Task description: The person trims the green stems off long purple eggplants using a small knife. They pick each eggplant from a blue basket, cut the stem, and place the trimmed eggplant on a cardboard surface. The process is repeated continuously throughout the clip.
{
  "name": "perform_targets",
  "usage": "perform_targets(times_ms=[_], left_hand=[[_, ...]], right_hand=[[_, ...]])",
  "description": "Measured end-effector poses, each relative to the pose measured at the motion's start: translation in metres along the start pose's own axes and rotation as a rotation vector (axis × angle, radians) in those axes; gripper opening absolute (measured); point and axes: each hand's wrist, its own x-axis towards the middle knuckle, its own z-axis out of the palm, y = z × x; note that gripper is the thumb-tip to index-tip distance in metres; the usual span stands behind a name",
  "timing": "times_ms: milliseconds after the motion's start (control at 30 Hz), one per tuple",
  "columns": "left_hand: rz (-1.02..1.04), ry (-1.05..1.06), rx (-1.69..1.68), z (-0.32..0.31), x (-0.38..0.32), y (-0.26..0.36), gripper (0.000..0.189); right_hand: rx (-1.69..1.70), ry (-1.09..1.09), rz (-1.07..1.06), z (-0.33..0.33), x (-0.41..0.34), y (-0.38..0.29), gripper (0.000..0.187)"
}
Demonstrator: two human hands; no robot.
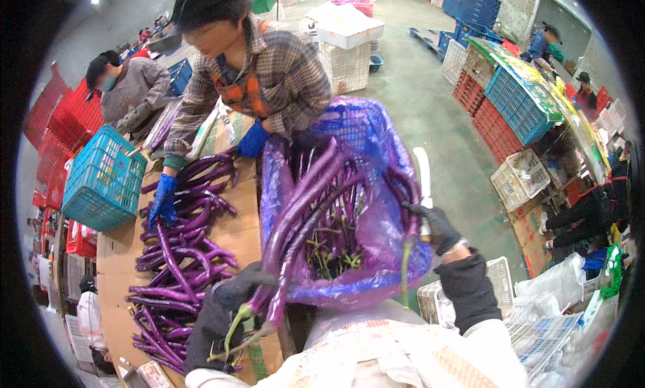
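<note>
My left hand (pixel 242 287), in a dark glove, grips long purple eggplants (pixel 287 221) near their stem ends; their bodies slant up over a crate. In my gloved right hand (pixel 438 227) is another eggplant (pixel 412 221), its green stem hanging down. A knife (pixel 422 174) with a pale blade points upward from the same hand. Between my hands stands the blue plastic crate (pixel 347 293), lined with purple-tinted film. Several eggplants (pixel 347 211) lie inside, many stems towards me. Left of the crate, more eggplants (pixel 176 257) are heaped on a cardboard-covered table (pixel 116 272).
Across the table a co-worker (pixel 282 60) leans in, one blue-gloved hand (pixel 164 201) on the heap. A teal crate (pixel 103 179) stands at the table's left edge. Another knife (pixel 228 126) lies beyond the heap. Stacked crates (pixel 519 101) line the right side, with white crates (pixel 499 282) behind my right arm.
</note>
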Motion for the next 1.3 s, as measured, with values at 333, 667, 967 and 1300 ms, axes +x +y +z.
perform_targets(times_ms=[333, 667, 967, 1300], left_hand=[[0.696, 0.653, -0.225, 0.024, -0.129, -0.073, 0.055], [1.257, 1.044, -0.854, 0.044, 0.08, -0.082, 0.033], [0.975, 0.732, -0.967, 0.034, 0.101, -0.117, 0.029], [0.775, 0.463, -0.905, 0.071, 0.06, -0.139, 0.023]], right_hand=[[-0.011, -0.459, -0.207, -0.023, -0.072, -0.073, 0.048], [-0.922, -0.732, -0.251, 0.088, -0.078, -0.096, 0.037], [-1.229, -0.967, -1.367, 0.222, 0.0, -0.045, 0.031], [-1.365, -0.916, -0.85, 0.277, 0.117, 0.068, 0.029]])
